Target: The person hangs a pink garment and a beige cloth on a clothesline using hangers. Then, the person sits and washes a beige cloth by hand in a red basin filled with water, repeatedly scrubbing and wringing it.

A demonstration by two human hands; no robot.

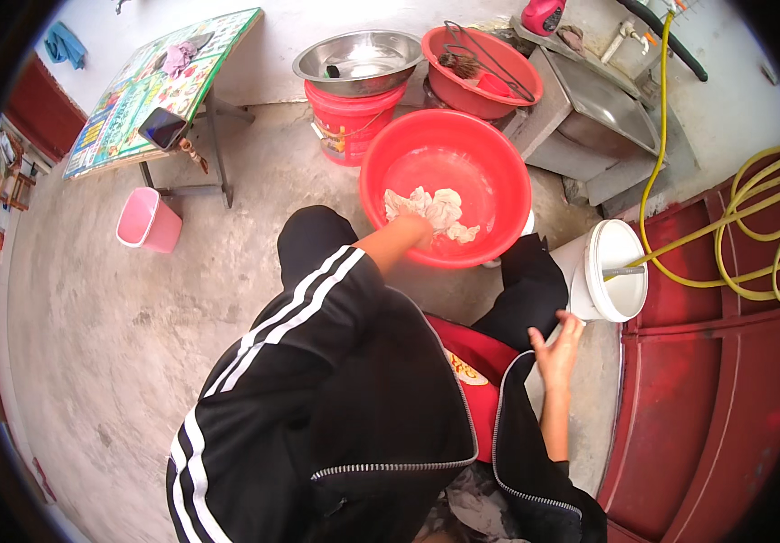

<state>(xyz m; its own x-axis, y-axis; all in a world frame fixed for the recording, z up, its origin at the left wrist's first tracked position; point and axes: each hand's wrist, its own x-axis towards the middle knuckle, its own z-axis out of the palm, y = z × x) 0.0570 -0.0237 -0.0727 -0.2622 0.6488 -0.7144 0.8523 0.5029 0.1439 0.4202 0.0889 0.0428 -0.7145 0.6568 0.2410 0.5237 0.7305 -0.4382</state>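
A large red plastic basin (512,203) stands on the floor before me, with a crumpled pale cloth (443,209) low inside it. My left hand (417,229) reaches over the near rim and grips the cloth; its fingertips are largely hidden. Beside my bent knee, my right hand (558,346) is raised with its fingers apart and nothing in it. Just beyond that hand is a white plastic bucket (574,279), tilted in view, with a yellow hose (663,136) and a grey bar at its mouth.
Behind the basin are a steel bowl (362,78) on a red bucket (356,129), another red basin (430,61) and a sink (610,102). At left, a folding table (115,115) holds a phone (162,129); a pink bin (159,227) stands below. A red metal door (695,407) is at right.
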